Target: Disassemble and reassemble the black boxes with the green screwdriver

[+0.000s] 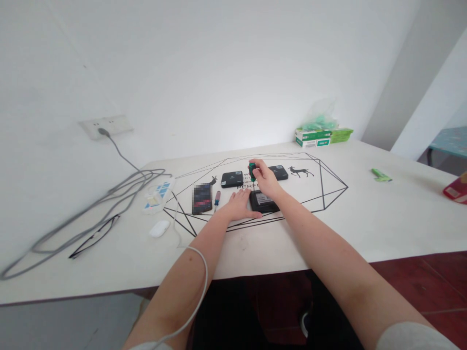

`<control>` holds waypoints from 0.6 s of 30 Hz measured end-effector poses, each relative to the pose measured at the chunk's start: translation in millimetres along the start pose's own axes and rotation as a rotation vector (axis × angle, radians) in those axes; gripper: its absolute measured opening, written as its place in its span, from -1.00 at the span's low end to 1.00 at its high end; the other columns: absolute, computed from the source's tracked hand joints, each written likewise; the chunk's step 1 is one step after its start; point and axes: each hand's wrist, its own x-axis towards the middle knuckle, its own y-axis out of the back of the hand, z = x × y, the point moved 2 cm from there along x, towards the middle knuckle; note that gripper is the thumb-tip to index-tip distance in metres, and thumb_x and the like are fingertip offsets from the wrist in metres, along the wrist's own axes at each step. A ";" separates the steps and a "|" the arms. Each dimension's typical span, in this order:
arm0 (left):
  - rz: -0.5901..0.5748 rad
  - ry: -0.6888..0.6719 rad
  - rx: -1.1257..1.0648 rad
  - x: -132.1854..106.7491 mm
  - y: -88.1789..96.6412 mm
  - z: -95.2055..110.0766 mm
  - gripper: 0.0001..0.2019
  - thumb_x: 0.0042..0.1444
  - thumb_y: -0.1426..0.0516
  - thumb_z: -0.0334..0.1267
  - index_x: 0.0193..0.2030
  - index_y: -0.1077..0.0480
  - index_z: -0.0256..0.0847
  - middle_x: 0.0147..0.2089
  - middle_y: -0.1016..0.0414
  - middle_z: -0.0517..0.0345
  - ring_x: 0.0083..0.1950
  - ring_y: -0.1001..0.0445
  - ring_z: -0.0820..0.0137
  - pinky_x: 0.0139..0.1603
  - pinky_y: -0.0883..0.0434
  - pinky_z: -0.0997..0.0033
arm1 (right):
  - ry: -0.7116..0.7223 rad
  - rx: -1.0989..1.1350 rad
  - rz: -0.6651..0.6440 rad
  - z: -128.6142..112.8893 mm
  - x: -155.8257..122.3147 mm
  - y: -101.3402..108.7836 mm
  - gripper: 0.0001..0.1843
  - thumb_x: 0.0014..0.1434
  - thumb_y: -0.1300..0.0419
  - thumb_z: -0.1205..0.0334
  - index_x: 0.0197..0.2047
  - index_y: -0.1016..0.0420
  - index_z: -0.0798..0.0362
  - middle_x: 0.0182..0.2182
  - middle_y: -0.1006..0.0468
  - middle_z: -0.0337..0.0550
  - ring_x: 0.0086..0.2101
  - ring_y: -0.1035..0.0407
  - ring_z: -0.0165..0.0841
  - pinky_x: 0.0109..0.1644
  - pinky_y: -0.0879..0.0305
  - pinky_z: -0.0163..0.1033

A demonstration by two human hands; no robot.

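Observation:
My right hand point(265, 176) is closed around the green handle of a screwdriver point(252, 170), held upright with its thin shaft pointing down at the left edge of a black box-shaped device point(266, 208). A pale label shows on top of that device, and my right hand and forearm cover part of it. My left hand point(239, 205) lies at the device's left side, fingers stretched out and thumb along its front edge. Behind my hands are two similar flat black boxes, one black box point(232, 179) to the left and another black box point(280, 172) partly behind my right hand.
Left of my hands lie a second screwdriver point(217, 198) and a phone point(202, 199). Further left are a white earbud case point(159, 228), a power strip point(159, 194), glasses point(95, 236) and a looped grey cable point(120, 214). Green boxes point(313, 137) stand against the wall. A white cable point(204, 272) crosses my left forearm.

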 end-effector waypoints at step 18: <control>-0.004 -0.009 -0.013 -0.9 1.0 -0.2 0.27 -0.03 -0.16 0.52 0.58 0.20 -0.32 0.62 0.19 -0.37 0.64 0.28 -0.06 0.57 0.23 -0.16 | -0.023 -0.141 0.103 -6.7 -6.1 0.2 -0.54 0.22 -0.29 0.12 0.17 -0.39 -0.06 -0.09 -0.60 -0.10 -0.24 -0.47 -0.26 -0.12 -0.49 -0.09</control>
